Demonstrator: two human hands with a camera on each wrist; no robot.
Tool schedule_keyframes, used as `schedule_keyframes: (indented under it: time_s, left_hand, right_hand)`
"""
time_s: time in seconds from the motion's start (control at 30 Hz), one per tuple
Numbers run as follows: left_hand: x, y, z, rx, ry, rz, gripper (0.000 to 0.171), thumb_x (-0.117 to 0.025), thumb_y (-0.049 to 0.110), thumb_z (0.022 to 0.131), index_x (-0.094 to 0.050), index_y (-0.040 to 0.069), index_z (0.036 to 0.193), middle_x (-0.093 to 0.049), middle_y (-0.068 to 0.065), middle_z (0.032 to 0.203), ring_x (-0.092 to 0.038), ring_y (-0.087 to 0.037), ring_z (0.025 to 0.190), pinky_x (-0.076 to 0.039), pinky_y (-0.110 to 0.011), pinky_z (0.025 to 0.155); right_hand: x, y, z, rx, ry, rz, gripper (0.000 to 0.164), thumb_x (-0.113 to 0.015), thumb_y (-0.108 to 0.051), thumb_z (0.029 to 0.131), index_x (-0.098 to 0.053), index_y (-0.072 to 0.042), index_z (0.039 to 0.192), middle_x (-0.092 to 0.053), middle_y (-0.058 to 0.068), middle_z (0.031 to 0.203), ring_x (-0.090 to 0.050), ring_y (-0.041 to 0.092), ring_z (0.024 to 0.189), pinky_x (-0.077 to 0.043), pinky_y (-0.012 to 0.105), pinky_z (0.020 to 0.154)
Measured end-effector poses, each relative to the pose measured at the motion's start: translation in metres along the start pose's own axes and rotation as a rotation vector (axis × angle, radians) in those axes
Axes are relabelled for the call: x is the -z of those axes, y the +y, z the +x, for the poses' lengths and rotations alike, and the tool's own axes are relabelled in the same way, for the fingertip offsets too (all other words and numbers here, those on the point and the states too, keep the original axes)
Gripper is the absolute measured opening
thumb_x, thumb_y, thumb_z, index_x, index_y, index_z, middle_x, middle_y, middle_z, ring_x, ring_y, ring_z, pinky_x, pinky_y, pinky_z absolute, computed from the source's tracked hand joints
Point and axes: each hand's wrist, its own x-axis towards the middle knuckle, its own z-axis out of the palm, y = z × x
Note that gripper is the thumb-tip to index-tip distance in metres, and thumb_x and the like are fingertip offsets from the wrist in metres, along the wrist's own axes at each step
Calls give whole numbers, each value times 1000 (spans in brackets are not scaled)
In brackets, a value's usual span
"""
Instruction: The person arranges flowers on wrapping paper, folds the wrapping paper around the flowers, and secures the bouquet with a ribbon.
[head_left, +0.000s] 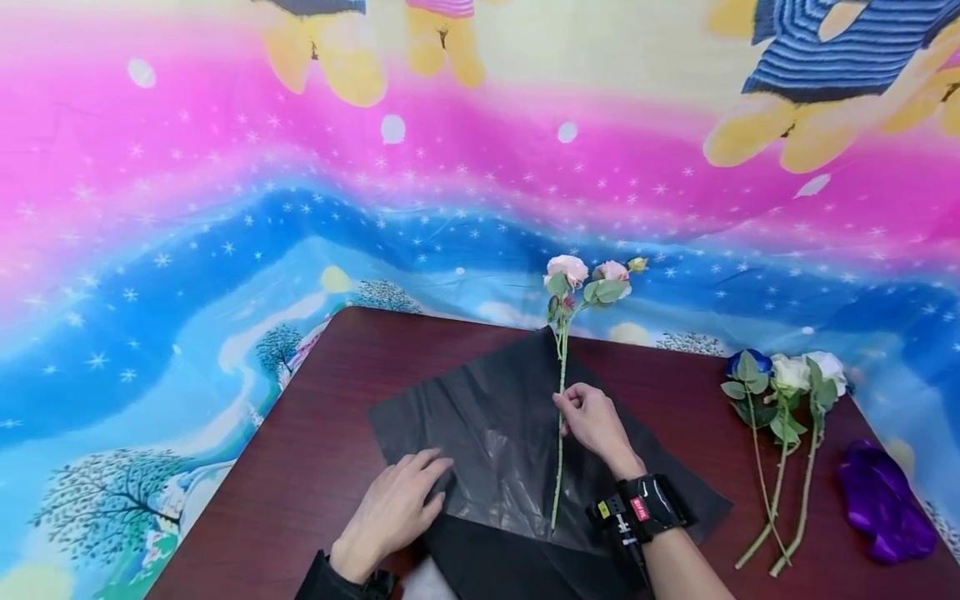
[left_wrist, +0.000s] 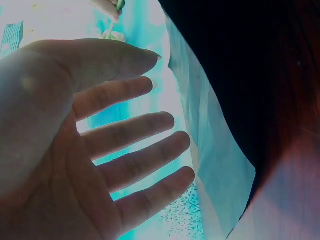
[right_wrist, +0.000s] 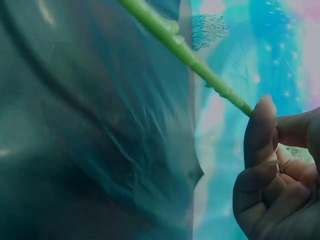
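Right hand (head_left: 596,421) pinches pink flower stem (head_left: 562,367), blooms at 12 o'clock from grip, over black sheet (head_left: 480,442). Left hand (head_left: 397,504) wide, fingers spread, at sheet's 8 o'clock edge. Three roses (head_left: 790,375) at sheet's 3 o'clock, purple material (head_left: 885,504) at their 4.
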Motion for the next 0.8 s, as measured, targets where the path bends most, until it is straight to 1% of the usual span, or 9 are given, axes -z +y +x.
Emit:
schedule_keyframes:
  time_s: [0.13,0.33,0.57,0.8]
  left_hand:
    - [0,-1,-1,1,2,-6,36,-68,19,88,-63,10,122,-58,-12,124,-59,-28,105,-50,-44,79]
    - [0,-4,-2,13,8,-5,35,-68,19,88,-63,11,122,-58,-12,124,-59,-28,105,-49,-44,79]
    - [-1,-4,0,16,-2,-8,35,-68,19,88,-63,11,122,-58,-12,124,-58,-28,105,-49,-44,79]
    - [-2,-4,0,23,-6,-4,34,-67,19,88,-63,11,122,-58,-12,123,-59,-28,104,-50,-43,77]
  right_hand:
    - [-8,1,5,-3,-9,-11,22,-58,-26,96,-60,-9,83,-59,-2,54,-58,20,54,-34,28,49]
    - [-22,4,12,1,-46,-18,23,-58,-24,96,-60,-7,80,-59,-1,53,-53,18,48,-29,26,44]
    - [-32,9,15,-13,-59,-26,24,-59,-22,96,-59,-7,76,-57,-1,51,-50,15,46,-30,26,45]
    - [-39,13,15,-38,-96,-1,24,-59,-21,96,-58,-5,77,-58,2,51,-51,16,45,-32,27,44]
